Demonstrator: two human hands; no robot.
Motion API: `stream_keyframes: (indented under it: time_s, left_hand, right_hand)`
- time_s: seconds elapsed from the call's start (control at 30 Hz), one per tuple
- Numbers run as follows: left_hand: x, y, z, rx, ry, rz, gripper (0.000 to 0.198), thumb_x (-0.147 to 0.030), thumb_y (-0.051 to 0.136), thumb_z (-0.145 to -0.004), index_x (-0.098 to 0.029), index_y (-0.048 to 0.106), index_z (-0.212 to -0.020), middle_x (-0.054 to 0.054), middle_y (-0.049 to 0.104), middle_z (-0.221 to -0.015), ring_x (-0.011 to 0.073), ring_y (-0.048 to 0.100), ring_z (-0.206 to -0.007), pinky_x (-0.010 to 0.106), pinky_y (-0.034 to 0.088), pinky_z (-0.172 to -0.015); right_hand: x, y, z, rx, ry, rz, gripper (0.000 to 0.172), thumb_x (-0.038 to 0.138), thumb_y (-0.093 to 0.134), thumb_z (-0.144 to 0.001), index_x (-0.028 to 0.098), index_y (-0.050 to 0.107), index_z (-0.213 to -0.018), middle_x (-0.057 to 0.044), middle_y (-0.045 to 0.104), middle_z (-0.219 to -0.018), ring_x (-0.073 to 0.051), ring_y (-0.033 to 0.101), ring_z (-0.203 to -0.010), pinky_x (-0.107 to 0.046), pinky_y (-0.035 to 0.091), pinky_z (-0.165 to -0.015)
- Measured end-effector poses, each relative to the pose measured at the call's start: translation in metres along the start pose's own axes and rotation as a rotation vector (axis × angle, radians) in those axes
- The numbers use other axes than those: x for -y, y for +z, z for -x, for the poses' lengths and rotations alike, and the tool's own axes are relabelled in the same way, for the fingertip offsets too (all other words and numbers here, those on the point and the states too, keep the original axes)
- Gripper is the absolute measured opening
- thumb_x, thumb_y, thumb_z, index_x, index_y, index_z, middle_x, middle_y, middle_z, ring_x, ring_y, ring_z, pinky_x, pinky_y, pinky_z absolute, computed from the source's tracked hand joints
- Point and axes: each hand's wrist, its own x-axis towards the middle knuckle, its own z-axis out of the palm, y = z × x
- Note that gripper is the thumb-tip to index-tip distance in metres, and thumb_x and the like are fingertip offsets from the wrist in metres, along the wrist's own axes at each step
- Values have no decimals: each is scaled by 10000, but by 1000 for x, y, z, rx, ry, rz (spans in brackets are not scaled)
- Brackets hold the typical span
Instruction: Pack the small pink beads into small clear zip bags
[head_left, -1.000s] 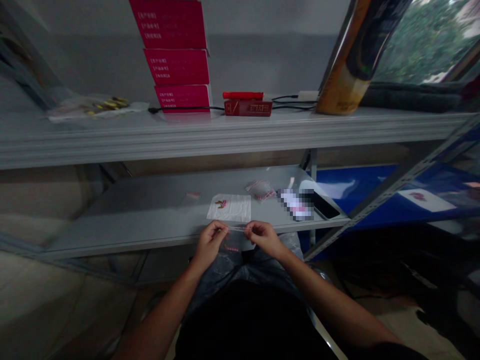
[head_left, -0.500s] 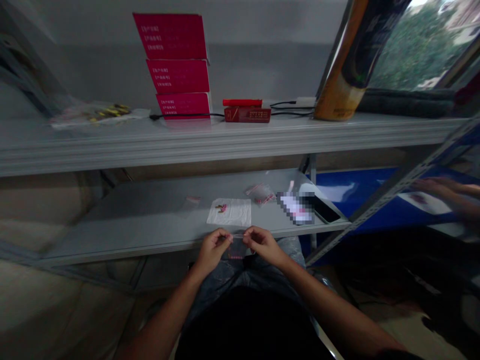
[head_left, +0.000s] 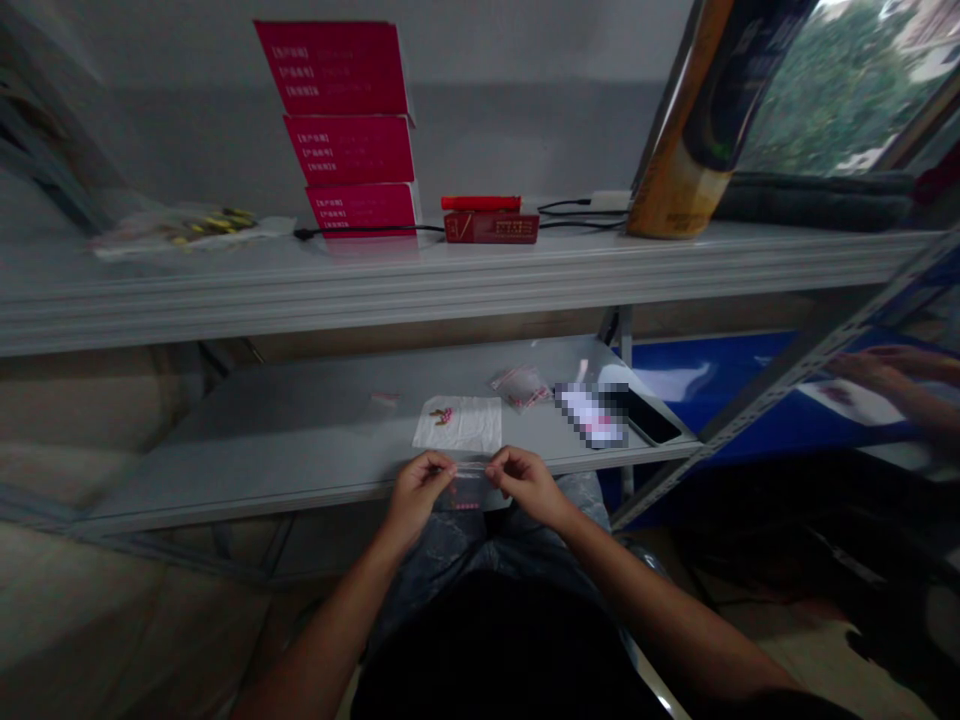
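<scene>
Between my two hands hangs a small clear zip bag (head_left: 471, 488), just in front of the lower shelf's edge and over my lap. Small pink pieces lie along its bottom. My left hand (head_left: 420, 490) pinches the bag's top left corner between thumb and forefinger. At the top right corner, my right hand (head_left: 526, 484) pinches it the same way. A white sheet (head_left: 476, 424) lies on the shelf beyond my hands, with a few pink and gold pieces (head_left: 443, 415) on it. Another clear bag with pink pieces (head_left: 525, 388) lies behind it to the right.
A phone (head_left: 651, 416) and a blurred-out item (head_left: 592, 415) lie at the lower shelf's (head_left: 300, 430) right end. A flat zip bag (head_left: 385, 399) lies left of the sheet. Pink boxes (head_left: 358, 150) stand on the upper shelf. Another person's hands (head_left: 885, 370) are at far right.
My left hand has shifted slightly left and up, and the bag's top edge between my hands looks wider. My right hand stays nearly in place.
</scene>
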Motion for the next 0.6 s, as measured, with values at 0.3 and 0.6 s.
stream_keyframes:
  time_s: [0.3, 0.6]
  left_hand:
    - [1, -3, -2, -4, 0, 0, 224, -380, 785, -781, -195, 666, -824, 17, 676, -766, 151, 623, -644, 292, 521, -647]
    - [1, 3, 1, 14, -73, 143, 300, -441, 793, -813, -192, 651, -902, 28, 706, -867, 171, 676, -772, 294, 581, -685]
  right_hand:
    - [-5, -3, 0, -13, 23, -23, 316, 483, 750, -857, 201, 621, -800, 10, 589, -705, -126, 503, -600, -242, 434, -526]
    - [-10, 5, 7, -32, -24, 3, 390, 526, 769, -867, 235, 636, -1091, -14, 618, -851, -162, 553, -705, -272, 461, -606]
